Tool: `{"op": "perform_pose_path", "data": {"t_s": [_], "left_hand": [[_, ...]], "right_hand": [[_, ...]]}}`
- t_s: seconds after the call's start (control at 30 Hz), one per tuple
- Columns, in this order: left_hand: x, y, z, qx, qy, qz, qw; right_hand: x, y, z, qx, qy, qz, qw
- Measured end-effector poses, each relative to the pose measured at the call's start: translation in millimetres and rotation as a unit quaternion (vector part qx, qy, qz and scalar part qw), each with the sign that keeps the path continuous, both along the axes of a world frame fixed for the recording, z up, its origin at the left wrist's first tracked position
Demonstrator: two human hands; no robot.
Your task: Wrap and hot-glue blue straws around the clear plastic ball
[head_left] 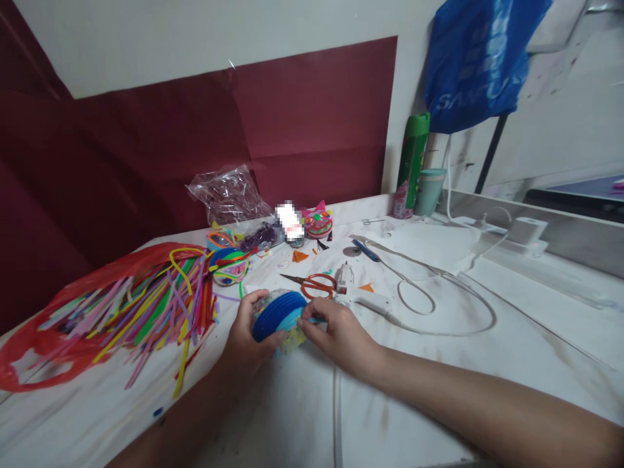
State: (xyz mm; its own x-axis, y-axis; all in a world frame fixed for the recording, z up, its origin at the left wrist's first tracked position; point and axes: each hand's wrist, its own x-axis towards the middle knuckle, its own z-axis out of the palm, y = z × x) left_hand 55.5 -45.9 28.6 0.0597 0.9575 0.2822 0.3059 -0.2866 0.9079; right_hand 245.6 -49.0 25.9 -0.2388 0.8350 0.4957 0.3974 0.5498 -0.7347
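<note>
A round ball (280,316), covered with rows of dark blue and light blue strips and with a clear yellowish part below, is held above the table. My left hand (253,331) wraps round its left side, thumb in front. At its right side my right hand (331,328) pinches with thumb and forefinger at the light blue rows; a bluish strip seems to lie between the fingers. Just behind the hands lie scissors with orange handles (318,285) and a white glue gun (363,299).
Coloured pipe cleaners (151,299) lie on a red plastic bag (29,377) at the left. Decorated balls (229,266), a clear bag (229,195) and a phone stand behind. Cables (458,276), a green can (413,166) and a cup (429,192) are at the right.
</note>
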Motion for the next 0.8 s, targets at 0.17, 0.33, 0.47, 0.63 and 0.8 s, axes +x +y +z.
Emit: {"op": "perform_pose_path", "data": {"t_s": [0.17, 0.33, 0.47, 0.63, 0.8], "left_hand": [[1, 0, 3.9, -0.019, -0.030, -0.019, 0.999], [-2, 2, 4.4, -0.039, -0.101, -0.063, 0.992], [0, 0, 7.2, -0.037, -0.092, -0.062, 0.993], [4, -3, 12.6, -0.042, -0.047, -0.059, 0.996], [2, -1, 10.3, -0.038, -0.019, -0.072, 0.997]], "right_hand": [[0, 0, 1.3, -0.008, -0.007, -0.008, 1.000], [0, 1, 1.5, -0.017, -0.010, -0.011, 1.000], [1, 2, 1.2, -0.023, -0.011, -0.014, 1.000], [1, 1, 0.5, -0.019, -0.009, -0.012, 1.000], [-1, -1, -2.0, -0.007, -0.021, -0.011, 1.000]]}}
